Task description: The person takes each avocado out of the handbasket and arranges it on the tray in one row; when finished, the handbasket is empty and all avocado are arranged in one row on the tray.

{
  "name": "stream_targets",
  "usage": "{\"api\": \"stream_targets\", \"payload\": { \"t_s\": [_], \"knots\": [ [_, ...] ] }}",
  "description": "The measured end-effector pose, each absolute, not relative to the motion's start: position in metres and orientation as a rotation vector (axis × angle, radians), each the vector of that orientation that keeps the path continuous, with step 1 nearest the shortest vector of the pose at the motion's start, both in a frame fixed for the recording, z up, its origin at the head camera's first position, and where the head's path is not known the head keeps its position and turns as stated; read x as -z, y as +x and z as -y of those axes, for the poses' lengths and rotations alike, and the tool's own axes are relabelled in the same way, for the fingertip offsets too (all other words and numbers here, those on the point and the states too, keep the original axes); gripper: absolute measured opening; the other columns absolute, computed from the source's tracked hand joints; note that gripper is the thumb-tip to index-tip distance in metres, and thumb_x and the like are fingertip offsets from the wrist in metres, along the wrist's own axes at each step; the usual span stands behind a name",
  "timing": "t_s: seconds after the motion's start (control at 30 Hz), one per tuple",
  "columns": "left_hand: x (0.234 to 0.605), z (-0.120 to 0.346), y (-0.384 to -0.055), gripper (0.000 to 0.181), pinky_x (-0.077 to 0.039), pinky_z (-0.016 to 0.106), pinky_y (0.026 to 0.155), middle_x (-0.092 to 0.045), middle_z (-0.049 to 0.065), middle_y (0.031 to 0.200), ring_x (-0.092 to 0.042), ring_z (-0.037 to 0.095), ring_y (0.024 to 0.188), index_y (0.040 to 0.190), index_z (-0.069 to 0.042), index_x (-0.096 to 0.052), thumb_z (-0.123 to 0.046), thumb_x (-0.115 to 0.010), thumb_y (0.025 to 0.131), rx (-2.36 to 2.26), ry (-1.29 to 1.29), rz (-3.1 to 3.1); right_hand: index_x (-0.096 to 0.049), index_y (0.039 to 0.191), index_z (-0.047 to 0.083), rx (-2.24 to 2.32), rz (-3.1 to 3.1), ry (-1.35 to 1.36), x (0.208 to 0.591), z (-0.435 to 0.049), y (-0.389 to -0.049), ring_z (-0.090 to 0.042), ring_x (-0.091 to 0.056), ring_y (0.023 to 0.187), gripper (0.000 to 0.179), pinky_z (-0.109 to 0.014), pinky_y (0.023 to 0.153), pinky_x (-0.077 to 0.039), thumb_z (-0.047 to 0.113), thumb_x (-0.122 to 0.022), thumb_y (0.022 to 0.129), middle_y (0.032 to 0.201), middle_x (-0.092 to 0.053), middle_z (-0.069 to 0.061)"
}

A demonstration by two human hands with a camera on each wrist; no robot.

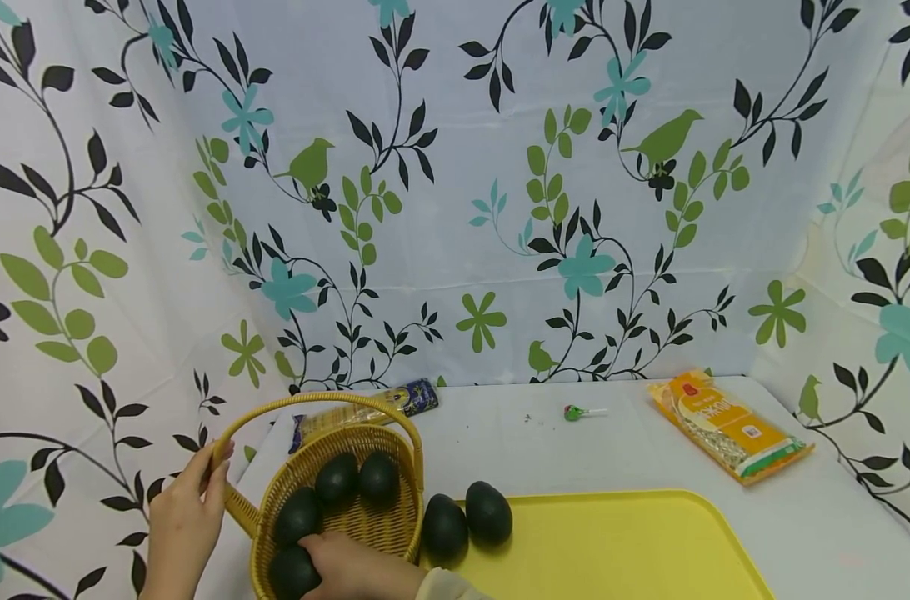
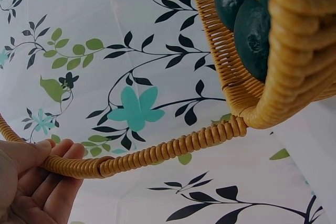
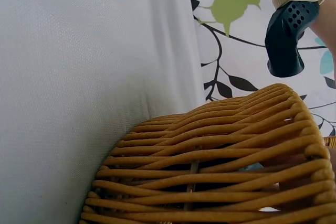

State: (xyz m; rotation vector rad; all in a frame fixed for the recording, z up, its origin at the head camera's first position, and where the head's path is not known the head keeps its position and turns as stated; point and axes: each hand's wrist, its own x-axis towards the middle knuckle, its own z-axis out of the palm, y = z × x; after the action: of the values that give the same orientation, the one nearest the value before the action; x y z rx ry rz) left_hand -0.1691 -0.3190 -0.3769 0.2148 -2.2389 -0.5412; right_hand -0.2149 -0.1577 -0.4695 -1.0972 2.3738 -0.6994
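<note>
In the head view my left hand [image 1: 185,512] pinches the arched handle [image 1: 327,400] of a yellow wicker basket [image 1: 376,525]. The left wrist view shows its thumb and fingers [image 2: 50,190] about the handle. The basket tilts, its mouth toward me. Inside lie several dark green avocados [image 1: 297,517]. Reaching over the rim, my right hand [image 1: 350,567] grips one avocado [image 1: 292,573] at the basket's lower left; its fingertips are partly hidden. Two more avocados [image 1: 445,529] [image 1: 488,512] sit side by side just right of the basket. Woven basket wall fills much of the right wrist view.
A yellow tray [image 1: 612,542] lies at the front right of the white table [image 1: 515,442]. Behind the basket is a pasta packet [image 1: 417,397]. A green lollipop [image 1: 573,412] and an orange bag of grain [image 1: 728,425] lie farther back. A patterned curtain [image 1: 455,208] hangs behind.
</note>
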Motion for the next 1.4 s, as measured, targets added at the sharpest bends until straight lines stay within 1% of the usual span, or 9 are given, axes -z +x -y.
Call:
{"api": "stream_targets", "payload": {
  "t_s": [0.1, 0.13, 0.3, 0.47, 0.63, 0.9, 1.07, 1.2, 1.4],
  "knots": [
    [0.377, 0.319, -0.169, 0.028, -0.046, 0.064, 0.074, -0.065, 0.033, 0.101, -0.061, 0.052, 0.092, 0.116, 0.006, -0.059, 0.000, -0.059, 0.088, 0.543, 0.207, 2.230, -0.046, 0.134, 0.032, 0.677, -2.363, -1.076, 0.474, 0.161, -0.220, 0.003, -0.053, 0.099, 0.056, -0.022, 0.080, -0.050, 0.037, -0.069, 0.084, 0.120, -0.057, 0.014],
    [0.376, 0.319, -0.169, 0.028, -0.046, 0.063, 0.074, -0.065, 0.033, 0.101, -0.061, 0.052, 0.092, 0.116, 0.006, -0.059, 0.000, -0.059, 0.088, 0.544, 0.204, 2.227, -0.045, 0.135, 0.032, 0.663, -2.356, -1.054, 0.467, 0.160, -0.217, 0.002, -0.053, 0.101, 0.057, -0.023, 0.081, -0.051, 0.035, -0.070, 0.084, 0.122, -0.056, 0.012],
    [0.375, 0.318, -0.170, 0.028, -0.047, 0.063, 0.075, -0.066, 0.031, 0.103, -0.063, 0.050, 0.093, 0.116, 0.006, -0.059, 0.000, -0.058, 0.089, 0.546, 0.199, 2.224, -0.040, 0.139, 0.036, 0.660, -2.325, -1.066, 0.477, 0.162, -0.225, 0.000, -0.051, 0.107, 0.060, -0.027, 0.082, -0.051, 0.033, -0.068, 0.086, 0.128, -0.050, 0.008],
    [0.374, 0.318, -0.170, 0.028, -0.047, 0.063, 0.074, -0.065, 0.032, 0.102, -0.063, 0.051, 0.092, 0.116, 0.006, -0.059, 0.000, -0.058, 0.089, 0.536, 0.198, 2.222, -0.037, 0.143, 0.031, 0.668, -2.382, -1.144, 0.464, 0.152, -0.220, -0.003, -0.053, 0.103, 0.064, -0.021, 0.076, -0.049, 0.029, -0.067, 0.086, 0.126, -0.051, 0.001],
    [0.375, 0.320, -0.170, 0.028, -0.048, 0.062, 0.073, -0.066, 0.031, 0.102, -0.063, 0.050, 0.090, 0.116, 0.005, -0.060, 0.000, -0.059, 0.089, 0.531, 0.194, 2.224, -0.036, 0.144, 0.029, 0.693, -2.440, -1.165, 0.453, 0.146, -0.214, -0.001, -0.053, 0.098, 0.065, -0.018, 0.076, -0.048, 0.030, -0.067, 0.086, 0.121, -0.052, 0.001],
    [0.375, 0.321, -0.169, 0.028, -0.048, 0.062, 0.073, -0.066, 0.031, 0.102, -0.063, 0.050, 0.091, 0.116, 0.006, -0.059, -0.001, -0.058, 0.089, 0.539, 0.204, 2.242, -0.032, 0.147, 0.023, 0.809, -2.471, -1.212, 0.445, 0.137, -0.214, -0.001, -0.049, 0.104, 0.068, -0.016, 0.079, -0.046, 0.031, -0.065, 0.088, 0.122, -0.049, 0.000],
    [0.376, 0.320, -0.169, 0.027, -0.048, 0.062, 0.072, -0.067, 0.030, 0.101, -0.063, 0.050, 0.089, 0.116, 0.005, -0.060, -0.001, -0.059, 0.089, 0.533, 0.200, 2.241, -0.028, 0.148, 0.028, 0.946, -2.482, -1.169, 0.434, 0.118, -0.215, -0.005, -0.051, 0.113, 0.071, -0.020, 0.081, -0.050, 0.034, -0.065, 0.088, 0.130, -0.047, 0.001],
    [0.378, 0.321, -0.168, 0.026, -0.048, 0.062, 0.072, -0.067, 0.030, 0.101, -0.064, 0.050, 0.089, 0.115, 0.003, -0.061, -0.001, -0.059, 0.089, 0.535, 0.198, 2.244, -0.024, 0.148, 0.033, 1.045, -2.508, -1.135, 0.423, 0.093, -0.213, -0.010, -0.052, 0.120, 0.072, -0.024, 0.085, -0.052, 0.036, -0.064, 0.088, 0.138, -0.044, -0.001],
    [0.379, 0.321, -0.169, 0.026, -0.049, 0.061, 0.072, -0.068, 0.028, 0.103, -0.065, 0.048, 0.089, 0.115, 0.002, -0.062, 0.000, -0.059, 0.089, 0.540, 0.195, 2.250, -0.018, 0.149, 0.033, 1.202, -2.525, -1.168, 0.400, 0.053, -0.207, -0.013, -0.050, 0.123, 0.072, -0.025, 0.088, -0.051, 0.036, -0.060, 0.091, 0.141, -0.040, -0.003]
  ]
}}
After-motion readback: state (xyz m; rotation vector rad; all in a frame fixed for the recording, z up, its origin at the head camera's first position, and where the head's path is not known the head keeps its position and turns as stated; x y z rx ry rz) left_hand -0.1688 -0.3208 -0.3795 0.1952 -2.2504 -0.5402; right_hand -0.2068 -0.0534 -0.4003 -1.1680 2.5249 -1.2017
